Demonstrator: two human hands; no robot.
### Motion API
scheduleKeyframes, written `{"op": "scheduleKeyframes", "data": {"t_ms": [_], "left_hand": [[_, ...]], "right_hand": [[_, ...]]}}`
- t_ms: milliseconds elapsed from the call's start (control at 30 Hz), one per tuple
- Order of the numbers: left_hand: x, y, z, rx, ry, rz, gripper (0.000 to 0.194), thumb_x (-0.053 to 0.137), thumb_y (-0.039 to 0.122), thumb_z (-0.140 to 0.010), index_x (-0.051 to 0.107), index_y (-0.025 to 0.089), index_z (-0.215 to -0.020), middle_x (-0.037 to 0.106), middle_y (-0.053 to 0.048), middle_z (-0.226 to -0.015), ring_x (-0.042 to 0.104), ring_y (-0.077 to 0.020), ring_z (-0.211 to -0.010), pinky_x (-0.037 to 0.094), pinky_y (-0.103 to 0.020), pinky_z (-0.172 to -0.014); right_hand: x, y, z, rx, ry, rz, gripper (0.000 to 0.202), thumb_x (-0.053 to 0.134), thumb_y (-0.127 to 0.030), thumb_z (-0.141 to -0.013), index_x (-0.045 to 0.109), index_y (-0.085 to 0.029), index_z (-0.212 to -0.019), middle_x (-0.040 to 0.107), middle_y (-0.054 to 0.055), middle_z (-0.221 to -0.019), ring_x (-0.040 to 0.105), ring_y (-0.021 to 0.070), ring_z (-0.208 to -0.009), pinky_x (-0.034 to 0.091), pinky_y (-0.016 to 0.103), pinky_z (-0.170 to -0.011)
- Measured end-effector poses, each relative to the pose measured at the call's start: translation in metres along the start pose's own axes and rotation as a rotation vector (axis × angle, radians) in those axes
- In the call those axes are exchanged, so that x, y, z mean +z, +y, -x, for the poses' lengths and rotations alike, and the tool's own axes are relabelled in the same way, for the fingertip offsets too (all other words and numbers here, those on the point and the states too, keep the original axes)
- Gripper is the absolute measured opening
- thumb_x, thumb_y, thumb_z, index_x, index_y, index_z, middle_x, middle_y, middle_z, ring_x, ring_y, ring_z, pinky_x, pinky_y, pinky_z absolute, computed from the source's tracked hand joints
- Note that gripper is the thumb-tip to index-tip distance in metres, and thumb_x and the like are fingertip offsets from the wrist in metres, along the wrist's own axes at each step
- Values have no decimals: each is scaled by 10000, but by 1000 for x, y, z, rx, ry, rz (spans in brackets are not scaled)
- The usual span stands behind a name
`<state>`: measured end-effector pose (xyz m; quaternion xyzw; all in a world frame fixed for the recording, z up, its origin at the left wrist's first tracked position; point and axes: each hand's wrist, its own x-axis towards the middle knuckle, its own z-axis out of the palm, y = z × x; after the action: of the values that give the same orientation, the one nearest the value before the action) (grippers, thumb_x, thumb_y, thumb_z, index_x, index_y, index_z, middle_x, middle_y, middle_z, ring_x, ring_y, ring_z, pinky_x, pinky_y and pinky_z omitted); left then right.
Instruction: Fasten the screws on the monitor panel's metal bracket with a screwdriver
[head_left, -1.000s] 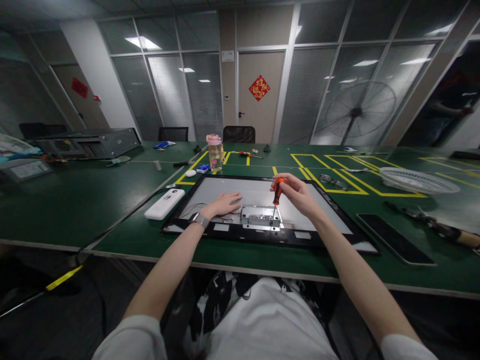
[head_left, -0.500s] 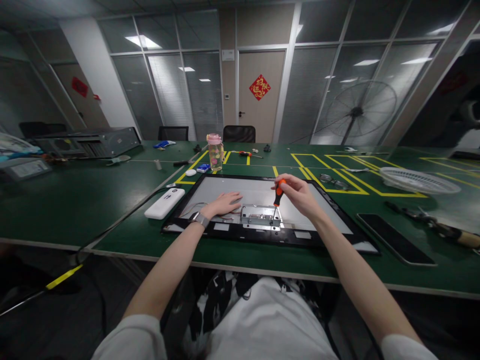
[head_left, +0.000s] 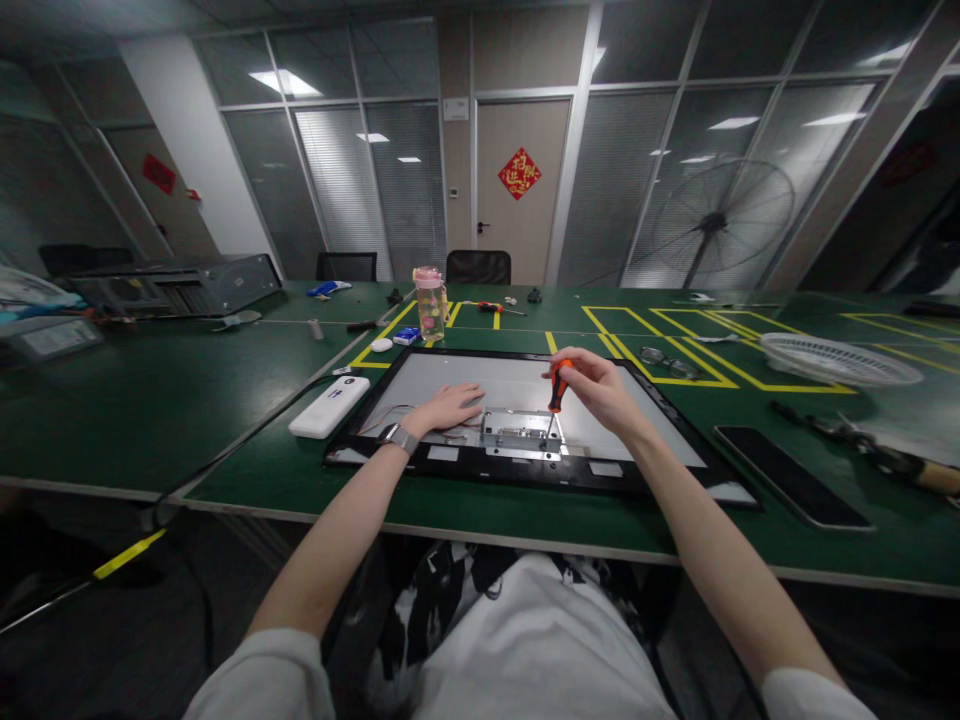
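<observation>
A flat panel with a black frame and a pale grey back (head_left: 510,380) lies on the green table before me. Near its front edge sits a silver metal bracket (head_left: 514,432). My right hand (head_left: 592,385) grips an orange and black screwdriver (head_left: 558,388) by its handle, shaft pointing down, its tip at the bracket's right end. My left hand (head_left: 448,408) rests flat on the panel just left of the bracket, fingers stretched out. Thin wires (head_left: 390,412) run across the panel beside and under that hand.
A white power bank (head_left: 330,407) with a cable lies left of the panel. Behind it are a pink-lidded bottle (head_left: 430,305) and a second screwdriver (head_left: 495,307). A phone (head_left: 791,477), glasses (head_left: 667,362) and a white basket (head_left: 840,360) are to the right. A computer case (head_left: 180,285) stands far left.
Both hands stay in place. The screwdriver's handle looks slightly turned in my right hand, its tip still at the same spot on the bracket.
</observation>
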<state>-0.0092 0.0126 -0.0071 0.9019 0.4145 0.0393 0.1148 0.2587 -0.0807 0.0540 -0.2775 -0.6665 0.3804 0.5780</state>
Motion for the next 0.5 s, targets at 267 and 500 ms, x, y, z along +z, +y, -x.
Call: {"op": "scheduleKeyframes", "data": {"t_ms": [267,500], "left_hand": [[-1,2,1,-3,-3,9,557,288,526,-952,329,259,-1438,221,-45,-1550,211,-222,-1420,95,-415,-1148],[-2,2,1,-1,-5,7,568,286,526,-950,335,239,-1438,239,-55,-1545,211,-227,-1420,90,-419,-1152]], "right_hand": [[3,-6,0,37,-52,-60,266,637,-441,-824,655,-259,-1018,683,54,-938,643,209,-904,494,409,-861],[-1,1,0,12,-28,0,249,700,-378,-783,668,-267,-1003,653,17,-879,639,190,-854,507,364,-797]]}}
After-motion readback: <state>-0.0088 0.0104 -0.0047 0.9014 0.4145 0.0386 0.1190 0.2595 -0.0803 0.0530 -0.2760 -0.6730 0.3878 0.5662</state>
